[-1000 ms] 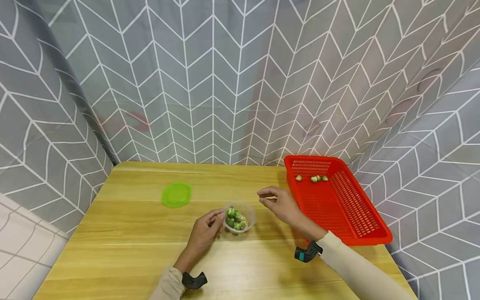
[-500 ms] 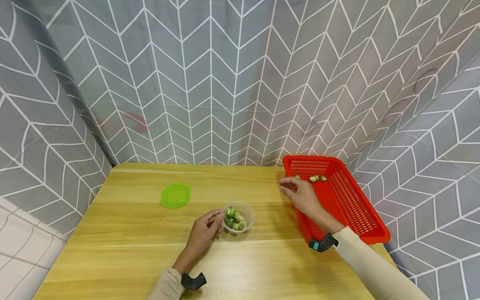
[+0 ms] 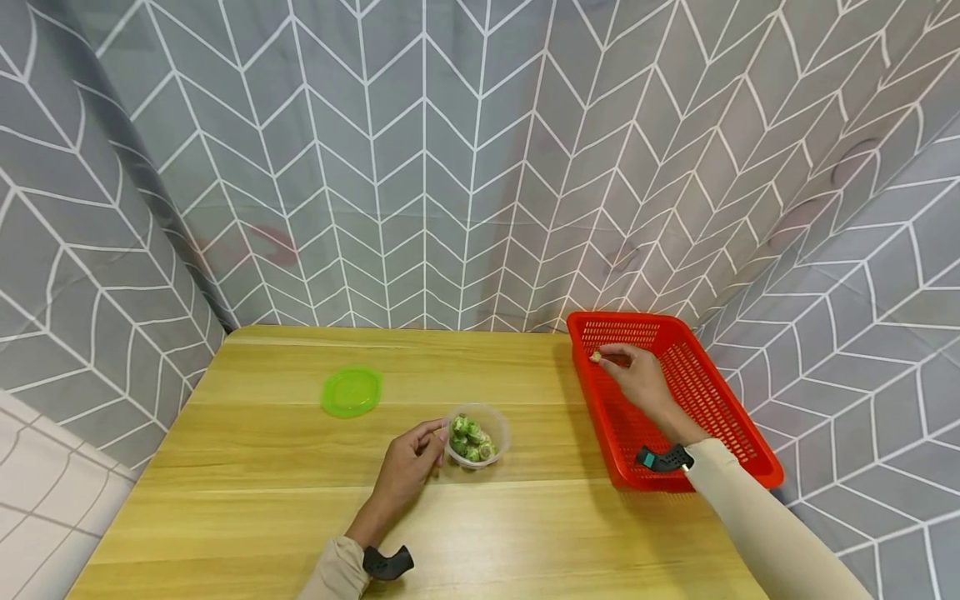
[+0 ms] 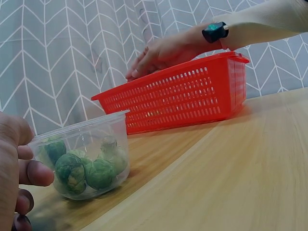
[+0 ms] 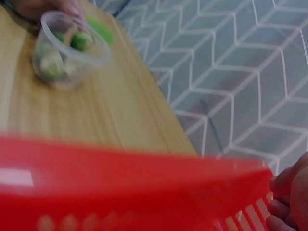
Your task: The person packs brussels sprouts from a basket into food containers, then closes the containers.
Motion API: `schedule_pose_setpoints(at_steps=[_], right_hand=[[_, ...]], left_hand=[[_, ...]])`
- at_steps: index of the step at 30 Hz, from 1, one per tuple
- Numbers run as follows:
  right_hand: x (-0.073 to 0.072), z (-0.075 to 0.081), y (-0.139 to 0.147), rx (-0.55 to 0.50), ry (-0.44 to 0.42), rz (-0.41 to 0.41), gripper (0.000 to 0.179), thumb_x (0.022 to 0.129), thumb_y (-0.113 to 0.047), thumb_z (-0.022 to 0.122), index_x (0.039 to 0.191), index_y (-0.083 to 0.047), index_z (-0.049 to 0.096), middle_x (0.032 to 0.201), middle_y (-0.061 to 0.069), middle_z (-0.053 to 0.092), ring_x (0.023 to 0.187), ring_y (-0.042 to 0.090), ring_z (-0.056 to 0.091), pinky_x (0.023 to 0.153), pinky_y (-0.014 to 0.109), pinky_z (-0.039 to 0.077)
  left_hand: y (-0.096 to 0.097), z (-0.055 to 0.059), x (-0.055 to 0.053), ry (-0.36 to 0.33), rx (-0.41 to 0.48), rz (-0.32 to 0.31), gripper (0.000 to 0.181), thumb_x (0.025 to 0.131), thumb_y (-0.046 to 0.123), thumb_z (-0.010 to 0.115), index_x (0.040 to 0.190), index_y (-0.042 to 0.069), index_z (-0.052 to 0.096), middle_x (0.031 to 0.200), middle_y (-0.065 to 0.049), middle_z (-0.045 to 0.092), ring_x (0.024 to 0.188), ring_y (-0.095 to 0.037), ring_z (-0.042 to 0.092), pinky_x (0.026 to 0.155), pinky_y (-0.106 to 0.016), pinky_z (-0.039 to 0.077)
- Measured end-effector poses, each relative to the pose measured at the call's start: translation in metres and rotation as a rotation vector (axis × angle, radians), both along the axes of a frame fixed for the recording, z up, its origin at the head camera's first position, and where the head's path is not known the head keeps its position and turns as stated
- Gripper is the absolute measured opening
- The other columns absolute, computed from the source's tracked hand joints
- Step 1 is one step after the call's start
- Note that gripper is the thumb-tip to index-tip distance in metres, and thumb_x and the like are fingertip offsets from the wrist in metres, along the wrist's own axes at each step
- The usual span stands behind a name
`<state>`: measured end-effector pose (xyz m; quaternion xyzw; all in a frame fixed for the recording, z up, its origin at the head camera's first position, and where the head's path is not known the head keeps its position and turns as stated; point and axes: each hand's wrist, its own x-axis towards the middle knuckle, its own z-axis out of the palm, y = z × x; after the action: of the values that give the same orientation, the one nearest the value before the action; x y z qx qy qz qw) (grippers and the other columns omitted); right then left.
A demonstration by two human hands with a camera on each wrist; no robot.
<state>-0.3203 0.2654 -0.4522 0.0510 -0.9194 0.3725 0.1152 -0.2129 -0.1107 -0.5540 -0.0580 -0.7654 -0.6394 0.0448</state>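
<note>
My left hand holds the rim of a clear round plastic container on the table, from its left side. Several green Brussels sprouts sit inside it. Over at the right, my right hand reaches down into a red slotted plastic basket. Its thumb and fingertips pinch a small Brussels sprout near the basket's back left corner. That hand covers the spot behind it where more sprouts lay.
A bright green lid lies on the wooden table, left of and behind the container. A grey patterned curtain hangs along the table's back edge and right side.
My right hand has moved right from beside the container, over the basket's left rim, and down to a sprout inside. The left hand and container have stayed in place.
</note>
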Motion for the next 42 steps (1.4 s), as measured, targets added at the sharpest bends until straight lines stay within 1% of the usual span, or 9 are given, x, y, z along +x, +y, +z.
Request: schedule_pose_setpoints(at_steps=[5,8,11,18,28,32,36,39,42], right_hand=[[-0.010,-0.009,0.023,0.058,-0.016,-0.045,0.028,0.095,-0.009,0.070,0.121,0.002,0.070,0.111,0.021,0.073,0.100,0.034,0.069,0.071,0.016,0.047],[-0.015,-0.012,0.033,0.065,-0.027,-0.052,0.029,0.095,-0.007,0.070,0.122,0.004,0.069,0.110,0.023,0.072,0.100,0.036,0.069,0.070,0.017,0.047],[-0.021,-0.016,0.041,0.068,-0.045,-0.062,0.030,0.096,-0.008,0.069,0.123,0.006,0.068,0.111,0.024,0.071,0.101,0.037,0.068,0.072,0.020,0.050],[-0.035,-0.028,0.058,0.130,-0.089,-0.098,0.035,0.096,-0.010,0.068,0.125,0.010,0.065,0.116,0.028,0.068,0.105,0.041,0.066,0.083,0.044,0.054],[-0.047,-0.035,0.072,0.155,-0.168,-0.125,0.039,0.098,-0.012,0.066,0.127,0.013,0.061,0.121,0.031,0.064,0.105,0.043,0.063,0.085,0.049,0.053],[-0.050,-0.037,0.075,0.184,-0.137,-0.127,0.037,0.096,-0.012,0.067,0.123,0.013,0.063,0.114,0.030,0.067,0.099,0.042,0.065,0.076,0.039,0.054],[-0.054,-0.039,0.077,0.165,-0.130,-0.132,0.034,0.094,-0.008,0.068,0.121,0.013,0.064,0.112,0.029,0.068,0.098,0.041,0.065,0.070,0.029,0.051],[-0.057,-0.040,0.077,0.156,-0.141,-0.136,0.035,0.094,-0.007,0.067,0.122,0.014,0.063,0.115,0.030,0.067,0.101,0.041,0.065,0.073,0.030,0.051],[-0.060,-0.042,0.077,0.163,-0.150,-0.134,0.037,0.094,-0.007,0.067,0.124,0.014,0.062,0.118,0.030,0.066,0.105,0.042,0.064,0.078,0.036,0.052]], left_hand=[[-0.004,-0.018,-0.008,-0.001,-0.012,-0.017,0.028,0.101,0.020,0.063,0.128,0.011,0.069,0.067,-0.011,0.065,0.053,-0.012,0.049,0.058,-0.024,0.039],[-0.007,-0.022,-0.011,0.006,-0.002,-0.046,0.029,0.101,0.027,0.064,0.128,0.016,0.069,0.067,-0.007,0.066,0.054,-0.013,0.052,0.058,-0.025,0.041],[-0.008,-0.024,-0.012,0.016,0.005,-0.065,0.030,0.101,0.031,0.063,0.128,0.019,0.069,0.067,-0.005,0.065,0.055,-0.014,0.053,0.058,-0.025,0.042],[-0.009,-0.024,-0.013,0.022,-0.017,-0.081,0.032,0.102,0.035,0.061,0.129,0.020,0.068,0.067,-0.003,0.066,0.056,-0.015,0.055,0.057,-0.026,0.044],[-0.007,-0.023,-0.012,0.014,0.022,-0.081,0.033,0.101,0.032,0.063,0.129,0.015,0.068,0.067,-0.006,0.066,0.054,-0.017,0.054,0.053,-0.025,0.041],[-0.006,-0.022,-0.011,-0.001,0.029,-0.064,0.031,0.101,0.027,0.063,0.129,0.014,0.068,0.067,-0.008,0.066,0.056,-0.025,0.055,0.054,-0.024,0.040],[-0.003,-0.017,-0.009,-0.010,0.010,-0.036,0.030,0.102,0.020,0.062,0.129,0.009,0.068,0.068,-0.013,0.065,0.058,-0.033,0.054,0.054,-0.023,0.038],[-0.002,-0.004,-0.004,-0.012,0.011,-0.038,0.030,0.102,0.016,0.061,0.130,0.004,0.067,0.068,-0.017,0.065,0.059,-0.035,0.054,0.055,-0.023,0.038],[-0.002,0.006,0.000,-0.007,0.031,-0.040,0.030,0.102,0.015,0.062,0.129,0.002,0.067,0.068,-0.018,0.064,0.057,-0.031,0.054,0.054,-0.024,0.038]])
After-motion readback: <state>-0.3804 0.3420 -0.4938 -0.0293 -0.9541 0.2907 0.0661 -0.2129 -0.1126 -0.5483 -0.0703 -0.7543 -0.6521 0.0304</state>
